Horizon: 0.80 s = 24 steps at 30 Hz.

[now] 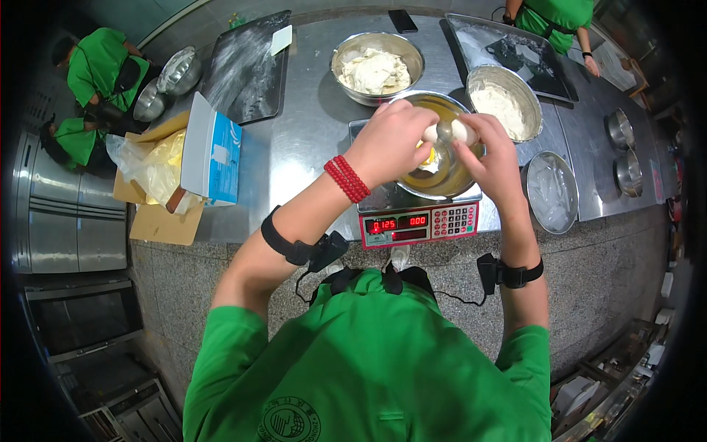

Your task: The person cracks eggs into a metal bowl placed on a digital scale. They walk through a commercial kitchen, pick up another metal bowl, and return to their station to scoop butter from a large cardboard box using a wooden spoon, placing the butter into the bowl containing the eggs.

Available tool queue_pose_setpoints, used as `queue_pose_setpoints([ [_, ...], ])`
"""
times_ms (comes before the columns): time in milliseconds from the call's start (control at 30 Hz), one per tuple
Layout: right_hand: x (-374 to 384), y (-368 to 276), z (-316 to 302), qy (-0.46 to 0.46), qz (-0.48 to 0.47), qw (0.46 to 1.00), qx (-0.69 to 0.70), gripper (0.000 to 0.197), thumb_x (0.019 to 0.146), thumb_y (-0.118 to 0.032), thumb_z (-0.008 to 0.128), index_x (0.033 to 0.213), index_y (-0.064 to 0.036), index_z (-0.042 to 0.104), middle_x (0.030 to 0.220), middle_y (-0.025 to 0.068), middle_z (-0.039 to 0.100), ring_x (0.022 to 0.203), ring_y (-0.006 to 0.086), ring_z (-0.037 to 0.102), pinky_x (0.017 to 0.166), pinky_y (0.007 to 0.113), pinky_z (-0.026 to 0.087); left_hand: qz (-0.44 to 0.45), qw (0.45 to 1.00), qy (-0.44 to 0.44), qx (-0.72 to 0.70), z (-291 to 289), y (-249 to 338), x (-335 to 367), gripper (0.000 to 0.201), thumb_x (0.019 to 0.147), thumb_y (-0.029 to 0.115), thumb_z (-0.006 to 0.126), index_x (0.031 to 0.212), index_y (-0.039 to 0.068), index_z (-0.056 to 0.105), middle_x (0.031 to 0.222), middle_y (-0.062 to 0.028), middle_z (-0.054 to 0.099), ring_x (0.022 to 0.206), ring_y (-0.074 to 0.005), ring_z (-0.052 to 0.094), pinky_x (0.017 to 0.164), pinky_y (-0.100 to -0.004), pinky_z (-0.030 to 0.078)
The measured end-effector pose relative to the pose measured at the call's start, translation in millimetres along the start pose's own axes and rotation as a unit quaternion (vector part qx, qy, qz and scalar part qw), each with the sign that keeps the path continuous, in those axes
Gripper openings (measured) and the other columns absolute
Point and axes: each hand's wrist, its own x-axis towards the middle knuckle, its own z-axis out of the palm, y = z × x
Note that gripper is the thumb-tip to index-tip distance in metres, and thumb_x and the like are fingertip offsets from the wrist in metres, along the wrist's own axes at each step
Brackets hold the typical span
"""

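Observation:
Over a metal bowl [458,188], I hold a cracked egg parted into two white shell halves. My left hand [392,141] is closed on one eggshell half [429,134], its knuckles hiding part of it. The other eggshell half [462,132] sits between the fingers of my right hand [492,156]. Clear egg white [445,132] stretches between the halves. Below, egg with some yellow yolk [429,155] lies in the bowl. That bowl stands on a digital scale [418,225] with a red front and lit display.
Bowls of pale dough [374,71] and flour-like powder [501,110] stand behind. A bowl with clear plastic [551,193] is at right. Floured dark trays [247,70] [515,55] lie farther back. An open carton [213,151] stands left. Co-workers in green [103,70] are at both sides.

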Motion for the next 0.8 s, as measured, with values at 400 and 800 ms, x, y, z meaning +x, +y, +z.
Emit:
queue_pose_setpoints([
  [400, -10, -5, 10, 0.024, 0.023, 0.999, -0.015, 0.037, 0.081, -0.017, 0.076, 0.112, -0.0008, 0.065, 0.103, 0.0149, 0.066, 0.095, 0.0320, 0.064, 0.084, 0.038, 0.051, 0.008, 0.999, 0.038, -0.017, 3, 1, -6, 0.030, 0.081, 0.021, 0.072, 0.106, 0.004, 0.066, 0.096, -0.0101, 0.069, 0.095, -0.0296, 0.063, 0.090, -0.0409, 0.048],
  [800, -12, -2, 8, 0.076, 0.098, 0.985, 0.123, 0.044, 0.083, -0.008, 0.074, 0.124, 0.0016, 0.060, 0.108, 0.0101, 0.063, 0.093, 0.0171, 0.061, 0.086, 0.030, 0.049, -0.092, 0.967, 0.058, -0.230, -11, 9, 1, 0.037, 0.083, 0.018, 0.076, 0.114, 0.001, 0.065, 0.103, -0.0094, 0.070, 0.096, -0.0174, 0.067, 0.086, -0.0311, 0.054],
])
